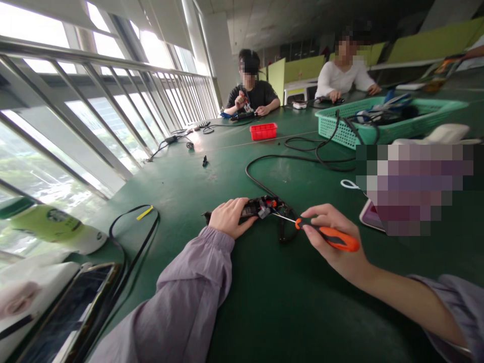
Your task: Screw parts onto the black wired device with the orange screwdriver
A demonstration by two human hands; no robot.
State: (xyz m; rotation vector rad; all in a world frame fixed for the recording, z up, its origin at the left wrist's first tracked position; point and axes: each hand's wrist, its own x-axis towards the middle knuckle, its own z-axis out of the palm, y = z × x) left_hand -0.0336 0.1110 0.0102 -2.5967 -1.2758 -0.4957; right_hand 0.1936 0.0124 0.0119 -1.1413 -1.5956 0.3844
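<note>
My right grip [342,259] pinches an orange-handled screwdriver [340,240], its tip angled at the open innards of a black device [251,208]; contact is too small to confirm. My left grip [229,218] clasps the casing against the desk [181,189], inward from its railing-side edge, a cable [280,157] trailing off. I judge that light, in-line pressure and a firmly pinned casing would best prevent slips.

Orange-black screwdriver [328,235] slanting, tip at black device [252,208].
</note>
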